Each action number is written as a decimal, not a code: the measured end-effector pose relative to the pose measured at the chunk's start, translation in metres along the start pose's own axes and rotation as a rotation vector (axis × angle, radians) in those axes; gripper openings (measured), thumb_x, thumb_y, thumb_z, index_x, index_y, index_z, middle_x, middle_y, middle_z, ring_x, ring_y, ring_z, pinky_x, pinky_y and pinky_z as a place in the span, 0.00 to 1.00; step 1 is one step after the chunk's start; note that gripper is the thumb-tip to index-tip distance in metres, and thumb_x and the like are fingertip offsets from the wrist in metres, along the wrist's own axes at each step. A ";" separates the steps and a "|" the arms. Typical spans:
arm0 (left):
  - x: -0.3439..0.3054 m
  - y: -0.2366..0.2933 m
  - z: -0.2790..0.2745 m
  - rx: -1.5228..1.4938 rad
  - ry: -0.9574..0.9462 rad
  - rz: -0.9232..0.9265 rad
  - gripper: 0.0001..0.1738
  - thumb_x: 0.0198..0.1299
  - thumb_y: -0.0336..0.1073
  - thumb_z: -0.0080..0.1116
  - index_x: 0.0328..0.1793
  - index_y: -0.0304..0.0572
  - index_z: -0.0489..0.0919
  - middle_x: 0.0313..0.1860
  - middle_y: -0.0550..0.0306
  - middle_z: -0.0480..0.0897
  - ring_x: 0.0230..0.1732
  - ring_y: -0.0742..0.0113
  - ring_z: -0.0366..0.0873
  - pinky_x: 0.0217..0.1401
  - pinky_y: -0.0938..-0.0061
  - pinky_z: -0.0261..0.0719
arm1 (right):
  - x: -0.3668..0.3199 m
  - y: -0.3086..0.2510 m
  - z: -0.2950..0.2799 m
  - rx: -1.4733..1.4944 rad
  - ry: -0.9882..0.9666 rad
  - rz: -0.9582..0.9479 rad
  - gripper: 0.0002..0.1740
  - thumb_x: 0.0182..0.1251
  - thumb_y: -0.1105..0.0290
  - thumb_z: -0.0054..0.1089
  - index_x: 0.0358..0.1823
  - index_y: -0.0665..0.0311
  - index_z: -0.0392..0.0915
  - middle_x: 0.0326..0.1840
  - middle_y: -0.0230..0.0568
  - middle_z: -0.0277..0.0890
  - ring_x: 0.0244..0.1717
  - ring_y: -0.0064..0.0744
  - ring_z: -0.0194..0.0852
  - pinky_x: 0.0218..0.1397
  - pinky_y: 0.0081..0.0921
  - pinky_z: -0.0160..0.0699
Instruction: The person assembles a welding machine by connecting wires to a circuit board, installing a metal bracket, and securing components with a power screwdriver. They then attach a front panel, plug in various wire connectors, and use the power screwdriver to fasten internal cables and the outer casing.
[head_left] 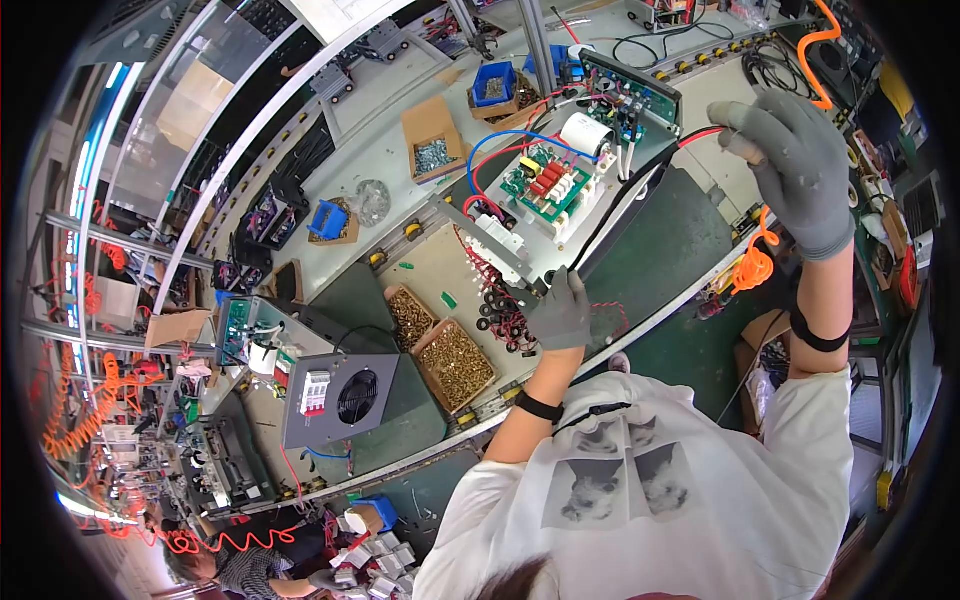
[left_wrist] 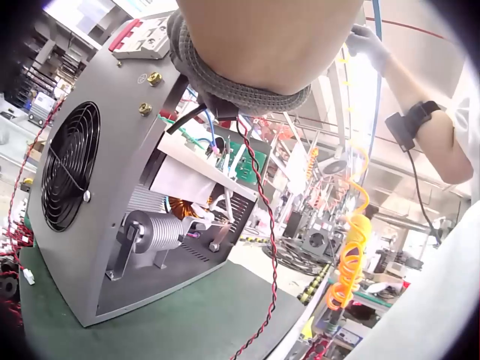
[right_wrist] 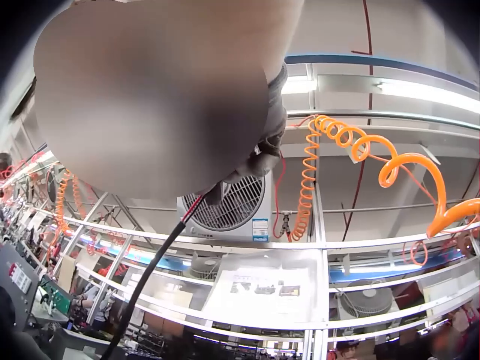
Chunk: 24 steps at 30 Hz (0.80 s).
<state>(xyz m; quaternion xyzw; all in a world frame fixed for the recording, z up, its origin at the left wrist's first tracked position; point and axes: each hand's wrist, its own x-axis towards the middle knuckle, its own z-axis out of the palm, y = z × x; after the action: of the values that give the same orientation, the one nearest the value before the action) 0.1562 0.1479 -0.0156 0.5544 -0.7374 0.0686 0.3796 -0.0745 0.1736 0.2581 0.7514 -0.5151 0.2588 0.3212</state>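
Note:
My gloved right hand (head_left: 795, 165) is raised to the right of an opened grey machine (head_left: 590, 215), pinching the end of a black cable (head_left: 632, 188) where red and black wires come out of its sheath. In the right wrist view the cable (right_wrist: 154, 262) hangs down from the fingers. Down at the machine's front panel, my gloved left hand (head_left: 562, 315) grips the other stretch of the cable; its fingertips are partly hidden. Inside the machine are a green circuit board (head_left: 548, 190) and a white cylinder (head_left: 586, 137). The left wrist view shows its fan grille (left_wrist: 71, 166) and a ribbed coil (left_wrist: 154, 231).
A second grey machine (head_left: 345, 400) stands to the left, beside boxes of brass fittings (head_left: 455, 365). Twisted red-black wires (left_wrist: 271, 247) hang by the machine. An orange coiled hose (head_left: 752, 268) hangs at the bench edge. Another person (head_left: 245, 570) works at the lower left.

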 end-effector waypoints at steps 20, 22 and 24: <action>0.035 0.027 0.013 0.380 -0.791 -0.364 0.18 0.58 0.33 0.54 0.50 0.25 0.71 0.32 0.48 0.84 0.33 0.54 0.86 0.34 0.65 0.84 | 0.009 0.040 0.070 -0.048 -0.011 -0.158 0.06 0.51 0.70 0.59 0.33 0.51 0.77 0.34 0.29 0.70 0.41 0.31 0.71 0.44 0.29 0.70; 0.041 0.036 -0.004 0.342 -0.907 -0.346 0.18 0.58 0.34 0.55 0.50 0.29 0.71 0.38 0.45 0.84 0.37 0.55 0.85 0.36 0.65 0.84 | 0.003 0.052 0.086 -0.102 -0.045 -0.102 0.07 0.51 0.70 0.59 0.34 0.51 0.78 0.35 0.28 0.71 0.43 0.30 0.71 0.46 0.29 0.70; 0.035 0.039 -0.010 0.341 -0.776 -0.382 0.11 0.59 0.35 0.52 0.45 0.40 0.74 0.39 0.48 0.83 0.40 0.52 0.84 0.38 0.63 0.82 | 0.004 0.059 0.090 -0.091 -0.053 -0.008 0.07 0.51 0.69 0.60 0.34 0.52 0.78 0.37 0.28 0.72 0.46 0.30 0.72 0.48 0.30 0.70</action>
<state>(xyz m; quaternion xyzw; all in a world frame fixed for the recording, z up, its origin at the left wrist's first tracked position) 0.1241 0.1409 0.0262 0.7196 -0.6877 -0.0947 -0.0152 -0.1228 0.0883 0.2149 0.7446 -0.5317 0.2138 0.3424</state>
